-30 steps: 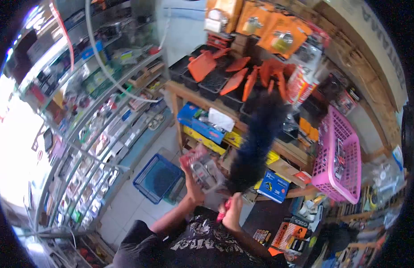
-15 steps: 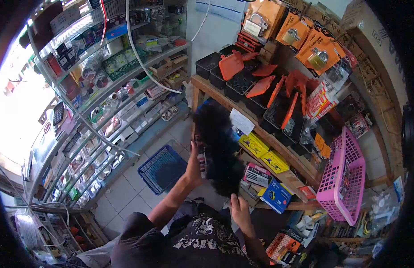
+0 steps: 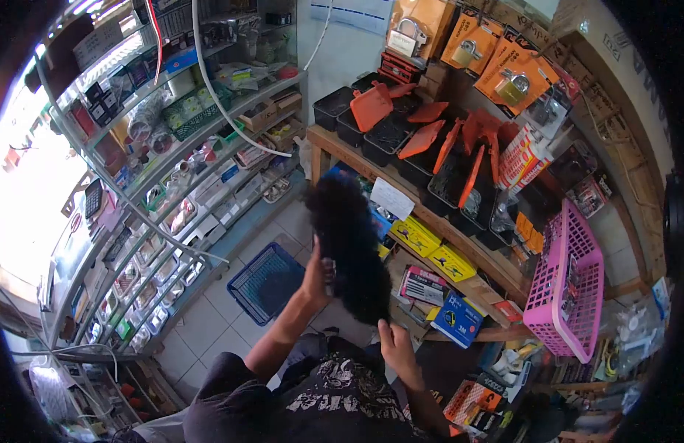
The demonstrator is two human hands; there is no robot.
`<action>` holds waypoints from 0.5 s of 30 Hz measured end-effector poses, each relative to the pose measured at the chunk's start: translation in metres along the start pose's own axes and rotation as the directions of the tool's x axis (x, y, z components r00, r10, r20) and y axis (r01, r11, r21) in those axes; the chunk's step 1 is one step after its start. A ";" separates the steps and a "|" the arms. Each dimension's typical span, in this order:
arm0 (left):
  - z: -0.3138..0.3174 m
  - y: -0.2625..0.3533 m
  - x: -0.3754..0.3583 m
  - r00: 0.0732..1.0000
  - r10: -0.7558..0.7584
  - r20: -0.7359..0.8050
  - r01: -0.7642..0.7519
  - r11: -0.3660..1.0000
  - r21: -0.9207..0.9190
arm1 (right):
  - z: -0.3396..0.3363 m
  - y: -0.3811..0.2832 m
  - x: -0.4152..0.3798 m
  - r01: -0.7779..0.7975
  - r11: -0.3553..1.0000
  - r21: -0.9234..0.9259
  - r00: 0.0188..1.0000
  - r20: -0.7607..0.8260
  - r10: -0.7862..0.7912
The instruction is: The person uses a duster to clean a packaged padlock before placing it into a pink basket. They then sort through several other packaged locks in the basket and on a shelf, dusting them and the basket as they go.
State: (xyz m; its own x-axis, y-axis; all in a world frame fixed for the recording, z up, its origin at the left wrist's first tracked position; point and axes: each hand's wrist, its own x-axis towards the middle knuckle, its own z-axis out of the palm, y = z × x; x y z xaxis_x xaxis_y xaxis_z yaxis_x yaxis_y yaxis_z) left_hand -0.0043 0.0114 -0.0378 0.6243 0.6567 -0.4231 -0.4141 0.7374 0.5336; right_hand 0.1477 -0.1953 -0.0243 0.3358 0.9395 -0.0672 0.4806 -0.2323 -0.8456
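A fluffy black duster (image 3: 349,251) stretches up and away from my body in the middle of the view. My right hand (image 3: 398,347) is closed around its lower end, thumb on top; the handle is mostly covered by the fist. On the duster's left side, my left hand (image 3: 314,279) is raised with its fingers partly behind the dark fluff. A small greyish-pink item (image 3: 329,269) shows at the left fingers, too covered to name. Behind the duster's right edge lie a white paper (image 3: 392,198) and a yellow box (image 3: 416,235) on the wooden rack (image 3: 460,247).
Black bins with orange lids (image 3: 423,140) line the rack top. A pink basket (image 3: 565,284) hangs at right, below packaged padlocks (image 3: 513,85). A blue basket (image 3: 267,284) sits on the tiled floor (image 3: 209,328). Stocked shelves (image 3: 187,170) stand on the left.
The duster's upper part has swung slightly left, covering more of my left hand and the small item. My right hand keeps its grip. The camera view has shifted slightly.
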 end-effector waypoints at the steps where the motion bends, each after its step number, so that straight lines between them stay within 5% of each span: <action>1: 0.011 -0.015 0.004 0.998 0.050 0.042 -0.045 0.993 -0.108 | -0.002 -0.005 0.006 -0.064 0.997 -0.036 0.998 -0.001 0.064; 2: 0.019 -0.022 0.008 0.991 0.105 0.080 -0.086 0.972 -0.218 | -0.002 -0.007 0.009 -0.062 0.997 -0.037 0.998 -0.009 0.062; 3: 0.032 -0.013 0.000 0.855 0.306 0.419 -0.179 0.931 -0.317 | -0.002 -0.008 0.011 -0.030 0.997 -0.068 1.000 0.002 0.030; 4: 0.040 -0.002 0.001 0.852 0.305 0.427 -0.176 0.933 -0.315 | -0.001 -0.009 0.013 0.003 0.995 -0.099 1.000 0.013 -0.002; 5: 0.044 0.012 0.003 0.842 0.408 0.352 -0.499 0.839 0.220 | 0.000 -0.011 0.009 0.035 0.995 -0.098 0.999 0.012 -0.034; 6: 0.046 0.022 0.005 0.778 0.527 0.340 -0.589 0.425 0.687 | 0.000 -0.012 0.004 0.040 0.994 -0.100 0.999 0.006 -0.040; 7: 0.040 0.027 0.015 0.917 0.344 0.200 -0.378 0.911 0.166 | 0.000 -0.012 -0.004 0.035 0.999 -0.036 0.998 0.060 -0.033; 8: 0.036 0.027 0.020 0.915 0.351 0.200 -0.384 0.909 0.162 | 0.001 -0.011 -0.010 0.027 0.999 0.027 0.992 0.120 -0.030; 13: 0.055 0.047 0.000 0.697 0.614 0.370 -0.430 0.772 -0.468 | 0.003 -0.003 -0.008 -0.022 0.995 0.093 1.000 0.000 0.022; 14: 0.058 0.054 -0.011 0.911 0.397 0.114 -0.333 0.869 -0.366 | 0.007 -0.003 -0.009 -0.029 0.995 0.093 1.000 -0.002 0.029; 15: 0.057 0.053 -0.009 0.892 0.435 0.121 -0.367 0.855 -0.366 | 0.013 -0.005 -0.008 -0.021 0.992 0.121 1.000 0.006 0.020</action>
State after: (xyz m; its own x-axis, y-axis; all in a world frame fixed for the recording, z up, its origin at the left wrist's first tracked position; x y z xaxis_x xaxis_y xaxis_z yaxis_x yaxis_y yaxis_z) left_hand 0.0058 0.0358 0.0365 0.4569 0.8877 -0.0570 -0.8256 0.4471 0.3442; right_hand 0.1317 -0.1988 -0.0268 0.3402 0.9363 -0.0876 0.3718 -0.2195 -0.9020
